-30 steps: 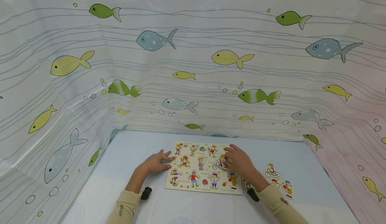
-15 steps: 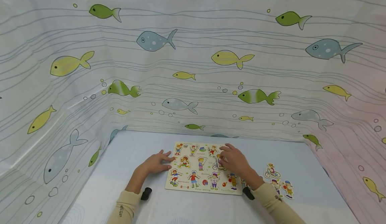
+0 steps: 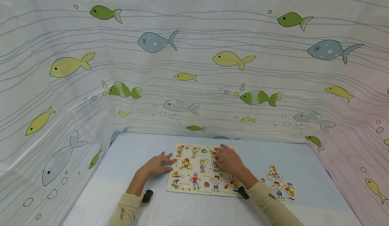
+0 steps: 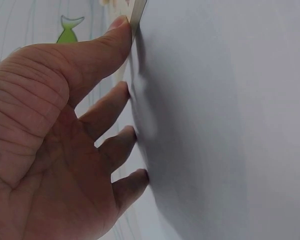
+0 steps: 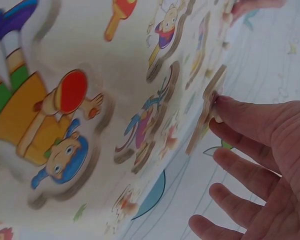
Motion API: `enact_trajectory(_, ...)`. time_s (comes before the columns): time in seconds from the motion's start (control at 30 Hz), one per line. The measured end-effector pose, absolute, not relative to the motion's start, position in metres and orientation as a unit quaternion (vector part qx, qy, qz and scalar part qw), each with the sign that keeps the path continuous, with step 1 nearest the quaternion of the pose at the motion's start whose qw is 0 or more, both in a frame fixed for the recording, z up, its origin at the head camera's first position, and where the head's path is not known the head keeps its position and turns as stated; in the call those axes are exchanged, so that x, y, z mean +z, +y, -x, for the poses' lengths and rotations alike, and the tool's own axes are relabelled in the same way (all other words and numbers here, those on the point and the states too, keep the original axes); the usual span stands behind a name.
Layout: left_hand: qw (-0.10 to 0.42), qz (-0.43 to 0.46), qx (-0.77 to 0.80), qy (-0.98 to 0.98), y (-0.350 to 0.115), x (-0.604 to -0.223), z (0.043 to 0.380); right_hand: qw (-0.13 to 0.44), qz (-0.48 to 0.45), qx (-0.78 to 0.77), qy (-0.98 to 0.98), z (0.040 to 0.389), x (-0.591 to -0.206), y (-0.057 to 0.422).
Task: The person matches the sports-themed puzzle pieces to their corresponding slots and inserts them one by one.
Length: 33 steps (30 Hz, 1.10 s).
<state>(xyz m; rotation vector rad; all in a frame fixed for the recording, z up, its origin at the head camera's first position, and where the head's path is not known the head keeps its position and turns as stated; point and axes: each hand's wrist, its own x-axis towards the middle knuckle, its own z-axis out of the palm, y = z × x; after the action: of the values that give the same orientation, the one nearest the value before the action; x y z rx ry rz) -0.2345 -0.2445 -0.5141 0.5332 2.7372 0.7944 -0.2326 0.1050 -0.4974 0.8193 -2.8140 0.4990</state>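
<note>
A wooden puzzle board (image 3: 170,187) with cartoon figures of children at sports lies flat on the table. At its left edge my left hand (image 3: 158,164) rests with fingers spread; in the left wrist view the thumb (image 4: 107,47) touches the board's edge and the other fingertips are on the tabletop. Over the board's right half is my right hand (image 3: 230,161). Between its thumb and index finger it pinches a thin wooden puzzle piece (image 5: 204,117), seen edge-on in the right wrist view and tilted above the board. The picture on that piece is mostly hidden.
Right of the board lie loose puzzle pieces: a cyclist (image 3: 274,173), a figure in purple shorts (image 3: 278,190) and one with a red ball (image 3: 290,191). Another piece (image 3: 263,180) is partly behind the right sleeve. A fish-printed curtain (image 3: 209,84) encloses the table.
My right hand has moved left across the board with the puzzle piece, uncovering more loose pieces at the right. My left hand has stayed at the board's left edge.
</note>
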Motion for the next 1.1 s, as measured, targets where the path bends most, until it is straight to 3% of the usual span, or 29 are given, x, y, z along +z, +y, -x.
enact_trajectory(1.1, 0.123, -0.182, 0.263, 0.940, -0.246, -0.516, 0.235, 0.073, -0.317, 0.165, -0.931, 0.243, -0.512, 0.066)
